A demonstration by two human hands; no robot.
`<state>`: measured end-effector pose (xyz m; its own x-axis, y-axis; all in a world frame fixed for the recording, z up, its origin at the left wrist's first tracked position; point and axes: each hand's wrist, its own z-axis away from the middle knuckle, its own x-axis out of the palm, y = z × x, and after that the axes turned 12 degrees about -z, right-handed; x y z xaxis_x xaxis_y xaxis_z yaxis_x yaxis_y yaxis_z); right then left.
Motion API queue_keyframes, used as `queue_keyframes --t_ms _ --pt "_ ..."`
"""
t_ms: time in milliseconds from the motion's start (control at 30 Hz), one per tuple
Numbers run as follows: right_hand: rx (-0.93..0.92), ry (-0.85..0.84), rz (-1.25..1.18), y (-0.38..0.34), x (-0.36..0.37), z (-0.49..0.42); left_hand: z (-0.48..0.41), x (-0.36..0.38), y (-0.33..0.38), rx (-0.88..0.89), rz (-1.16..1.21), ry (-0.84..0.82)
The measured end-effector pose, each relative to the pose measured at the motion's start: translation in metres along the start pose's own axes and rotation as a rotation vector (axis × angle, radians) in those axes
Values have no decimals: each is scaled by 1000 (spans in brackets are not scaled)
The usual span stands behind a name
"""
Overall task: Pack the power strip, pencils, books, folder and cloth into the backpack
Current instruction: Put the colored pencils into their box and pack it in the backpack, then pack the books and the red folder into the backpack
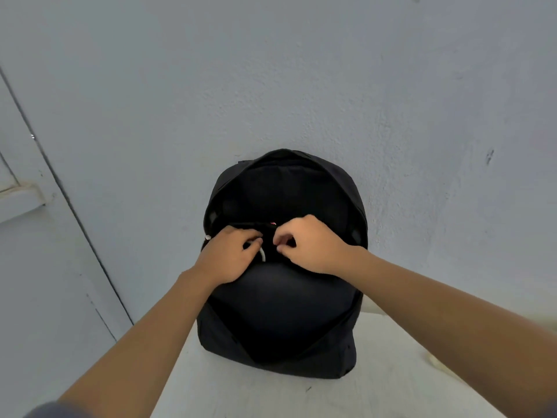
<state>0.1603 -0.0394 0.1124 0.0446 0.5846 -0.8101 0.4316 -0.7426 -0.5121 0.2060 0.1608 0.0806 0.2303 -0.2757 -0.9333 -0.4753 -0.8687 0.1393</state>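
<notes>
Left hand [229, 254] curls round white cord [263, 255] at front lip of black backpack [280, 312]; right hand [310, 248] just beside, fingers curled, hold unclear; open mouth beyond knuckles, wall [301, 86] close behind bag

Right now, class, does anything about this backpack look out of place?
Yes: a white cord loops out over the front edge of the open backpack, by the left hand, instead of lying inside. Nothing else stands out.

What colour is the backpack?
The backpack is plain black, shown in the head view.
</notes>
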Motion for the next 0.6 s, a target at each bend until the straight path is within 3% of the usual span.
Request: queue_keyframes --t_ms 100,267,367,467,533,600 --pt "-64 -130 0 8 0 32 8 -2 6 19 42 222" --pt "-89 26 2 8 -10 94 42 -11 37 151 50 442" --pt "-1 -33 102 13 -9 131 80 -3 61 262 -24 324" --pt "92 -115 123 24 0 162 105 7 75 261 -263 88" --pt "105 -65 38 27 6 180 114 11 80 252 -300 0" --pt "99 96 -65 24 9 198 125 6 87 268 -129 40"
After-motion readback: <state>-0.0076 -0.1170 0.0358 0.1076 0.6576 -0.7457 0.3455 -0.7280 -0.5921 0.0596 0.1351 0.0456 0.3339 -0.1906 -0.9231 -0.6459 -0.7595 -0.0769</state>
